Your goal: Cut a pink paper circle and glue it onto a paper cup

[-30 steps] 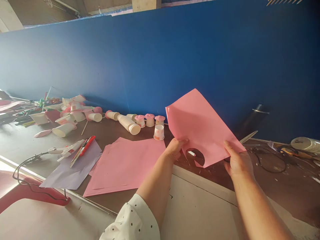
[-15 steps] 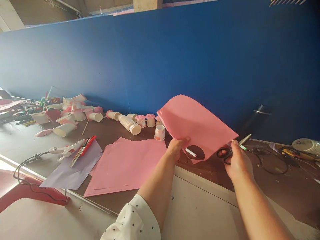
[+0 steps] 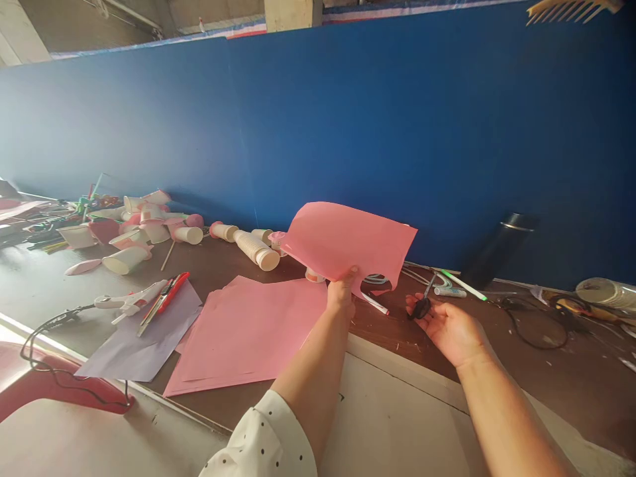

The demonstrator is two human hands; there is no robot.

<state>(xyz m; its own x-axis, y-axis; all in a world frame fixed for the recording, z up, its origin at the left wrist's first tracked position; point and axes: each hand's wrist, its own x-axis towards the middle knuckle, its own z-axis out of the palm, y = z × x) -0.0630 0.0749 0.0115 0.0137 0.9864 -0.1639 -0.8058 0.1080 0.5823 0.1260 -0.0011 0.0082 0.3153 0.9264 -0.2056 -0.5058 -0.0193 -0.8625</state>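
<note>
My left hand [image 3: 342, 290] pinches the near edge of a pink paper sheet [image 3: 348, 240] with a round hole cut near its lower edge, and holds it above the brown table [image 3: 571, 371]. My right hand [image 3: 447, 326] is palm up to the right of the sheet, its fingers loosely curled round the black handles of scissors [image 3: 423, 303] whose blades point away. A pink-capped marker [image 3: 375, 303] lies on the table below the sheet.
A stack of pink paper [image 3: 248, 331] and a lilac sheet [image 3: 144, 334] lie to the left, with a glue gun [image 3: 132, 301] and red cutter [image 3: 166, 298]. Paper cups [image 3: 256, 248] litter the back left. A black flask [image 3: 497, 252] leans on the blue wall; cables lie at the right.
My right hand let go of the pink sheet and picked up the scissors. My left hand swung the sheet down and to the left.
</note>
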